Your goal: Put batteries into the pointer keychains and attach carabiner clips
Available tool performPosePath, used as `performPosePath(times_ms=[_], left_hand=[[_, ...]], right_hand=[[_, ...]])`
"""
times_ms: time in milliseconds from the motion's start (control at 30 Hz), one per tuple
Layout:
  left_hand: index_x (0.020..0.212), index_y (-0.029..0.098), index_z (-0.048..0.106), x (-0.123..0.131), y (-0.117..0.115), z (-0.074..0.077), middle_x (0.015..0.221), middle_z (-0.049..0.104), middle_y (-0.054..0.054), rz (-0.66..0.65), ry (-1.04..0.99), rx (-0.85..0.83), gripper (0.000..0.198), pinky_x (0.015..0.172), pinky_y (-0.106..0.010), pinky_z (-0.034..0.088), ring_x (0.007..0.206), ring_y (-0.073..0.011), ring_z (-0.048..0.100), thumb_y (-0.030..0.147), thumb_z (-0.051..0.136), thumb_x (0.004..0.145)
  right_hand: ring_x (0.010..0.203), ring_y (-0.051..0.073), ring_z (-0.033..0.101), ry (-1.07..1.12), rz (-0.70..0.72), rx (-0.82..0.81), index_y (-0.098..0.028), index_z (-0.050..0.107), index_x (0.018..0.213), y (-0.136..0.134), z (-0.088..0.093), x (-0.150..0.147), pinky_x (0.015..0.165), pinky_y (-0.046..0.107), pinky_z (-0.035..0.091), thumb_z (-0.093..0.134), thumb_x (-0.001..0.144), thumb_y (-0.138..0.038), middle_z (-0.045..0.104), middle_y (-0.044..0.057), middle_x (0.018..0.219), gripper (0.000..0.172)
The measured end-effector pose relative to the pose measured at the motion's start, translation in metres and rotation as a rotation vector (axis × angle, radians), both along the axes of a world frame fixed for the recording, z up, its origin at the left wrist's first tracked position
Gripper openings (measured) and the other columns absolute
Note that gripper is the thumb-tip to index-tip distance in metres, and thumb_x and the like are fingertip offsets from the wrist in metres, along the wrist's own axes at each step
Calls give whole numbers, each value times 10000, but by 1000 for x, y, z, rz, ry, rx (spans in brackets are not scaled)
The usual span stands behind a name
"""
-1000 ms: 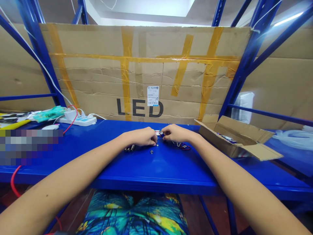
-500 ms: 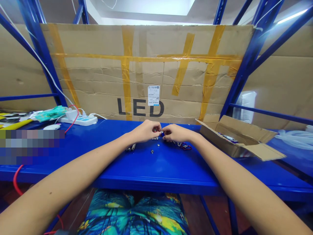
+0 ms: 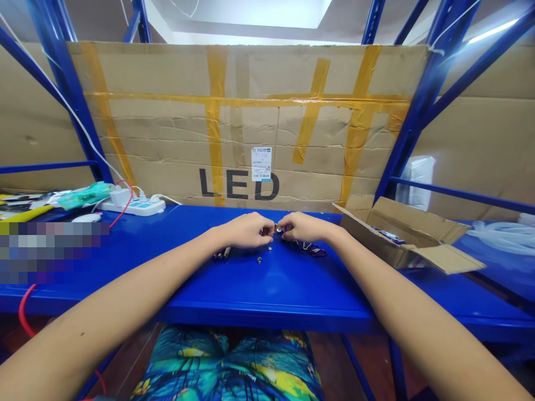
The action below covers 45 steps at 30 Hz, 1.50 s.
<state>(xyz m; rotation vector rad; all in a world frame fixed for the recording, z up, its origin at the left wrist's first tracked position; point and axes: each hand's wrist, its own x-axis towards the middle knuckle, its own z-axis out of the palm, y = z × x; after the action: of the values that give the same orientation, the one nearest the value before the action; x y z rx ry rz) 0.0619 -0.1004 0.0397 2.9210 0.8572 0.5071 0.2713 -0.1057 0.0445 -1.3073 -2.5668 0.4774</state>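
One small, round, silvery piece [image 3: 279, 229], pinched by my right hand [image 3: 304, 227], seems light, hard, best rim-held; left hand [image 3: 249, 230]: cannot tell.

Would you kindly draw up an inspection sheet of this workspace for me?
Surface: blue table, with loose small parts near its middle.
Job's things: a small round part at the right hand's fingertips; two small metal pieces nearer the person; dark rods beside the left hand.
Clutter: teal wrapper among items at left; open cardboard box at right, with something inside.
Hands: close together, fingers bent; exact grip too small to tell.
Cables: thin wires beside the right hand; white power strip with plugs and a red cable near it.
Surroundings: taped cardboard sheet marked LED behind; blue metal frame.
Spills: nothing seen.
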Motion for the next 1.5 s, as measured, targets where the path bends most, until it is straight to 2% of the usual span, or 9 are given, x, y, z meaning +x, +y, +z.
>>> performPosePath(times_ms=[133, 267, 400, 567, 767, 1000, 1200, 1300, 1500], left_hand=[[916, 195, 715, -1, 0, -2, 877, 720, -34, -80, 163, -50, 168, 657, -256, 391, 768, -158, 622, 253, 583, 830], [917, 208, 730, 0, 0, -5, 873, 731, -30, -118, 199, -65, 176, 682, -259, 399, 789, -164, 633, 217, 573, 837], [842, 186, 712, 0, -1, -1, 778, 705, -23, -48, 148, -57, 121, 605, -249, 371, 666, -139, 593, 210, 599, 804], [900, 163, 698, 0, 5, -2, 798, 712, -36, 28, -59, 56, 141, 618, -246, 382, 676, -135, 597, 199, 590, 818], [910, 144, 676, 3, 6, -5, 806, 703, -50, -17, -197, 153, 131, 642, -259, 403, 702, -140, 600, 197, 560, 876], [938, 153, 668, 2, 5, -1, 834, 705, -42, -68, -224, 170, 143, 683, -268, 436, 746, -144, 618, 165, 537, 880], [966, 165, 670, -1, 2, 5, 903, 710, -55, -52, -208, 159, 177, 716, -282, 438, 803, -159, 623, 200, 533, 860], [895, 159, 660, -6, -3, 16, 816, 684, -31, -39, -147, 58, 147, 676, -263, 424, 726, -138, 592, 177, 547, 803], [880, 186, 680, -13, -13, 26, 789, 687, -5, -80, 264, -429, 180, 623, -234, 433, 703, -139, 607, 197, 605, 716]], right_hand=[[601, 105, 429, -42, 13, 37, -166, 665, 768, -1, 2, 1, 568, 251, 297, 531, 696, -100, 586, -18, 684, 166], [595, 104, 415, -43, 18, 32, -164, 646, 748, -2, 2, -1, 558, 253, 277, 533, 703, -121, 564, -23, 667, 129], [581, 108, 424, 0, 11, 31, -174, 635, 754, -2, 0, -1, 547, 249, 290, 537, 699, -128, 544, -29, 635, 121], [597, 129, 510, 44, -9, -16, -174, 638, 774, -3, -1, -3, 556, 250, 348, 553, 709, -138, 606, -5, 646, 113], [621, 156, 602, 170, -10, -91, -169, 616, 784, -1, -3, -3, 554, 256, 421, 554, 719, -140, 659, 29, 692, 94], [630, 158, 610, 209, 31, -91, -164, 620, 796, 4, -6, -3, 558, 258, 436, 567, 743, -188, 646, 21, 682, 79], [635, 136, 533, 201, 50, 107, -161, 642, 814, 10, -6, 0, 605, 262, 393, 538, 755, -180, 626, 0, 688, 121], [669, 146, 532, 167, 5, 174, -157, 645, 778, 10, -5, 0, 633, 270, 388, 540, 753, -164, 658, 22, 737, 109], [702, 149, 554, 182, -8, 131, -158, 658, 796, 4, -1, -4, 669, 265, 408, 509, 734, -105, 687, 40, 797, 170]])
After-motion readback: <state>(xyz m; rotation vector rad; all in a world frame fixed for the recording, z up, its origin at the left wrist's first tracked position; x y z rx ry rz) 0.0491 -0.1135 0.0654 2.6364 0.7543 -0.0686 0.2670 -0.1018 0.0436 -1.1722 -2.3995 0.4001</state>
